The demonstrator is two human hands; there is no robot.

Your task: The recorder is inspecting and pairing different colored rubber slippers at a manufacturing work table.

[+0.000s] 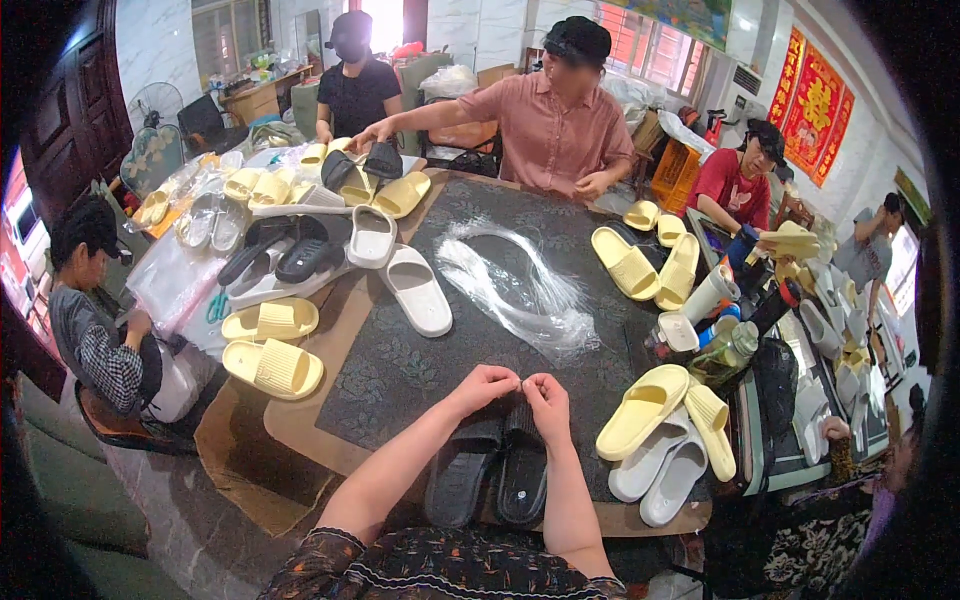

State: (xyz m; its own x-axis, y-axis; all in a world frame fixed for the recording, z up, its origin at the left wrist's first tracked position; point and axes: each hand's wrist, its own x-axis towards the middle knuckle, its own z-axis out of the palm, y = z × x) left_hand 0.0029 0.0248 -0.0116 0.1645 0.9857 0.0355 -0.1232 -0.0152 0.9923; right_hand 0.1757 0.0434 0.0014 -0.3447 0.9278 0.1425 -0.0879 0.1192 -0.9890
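with left grip [488, 388] and right grip [547, 400] pinched, on what unclear, work steadily close by the black slippers [460, 482].

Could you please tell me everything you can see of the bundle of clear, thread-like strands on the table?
The bundle of clear, shiny, thread-like strands looks like thin plastic. It is loose and untied as far as can be seen, forming a bent loop, denser at the upper left and fanning out at the lower right. It lies on the dark, floral-patterned mat, which shows through its middle, between a white open-toed slipper and two pale yellow open-toed slippers. Only the mat visibly touches it.
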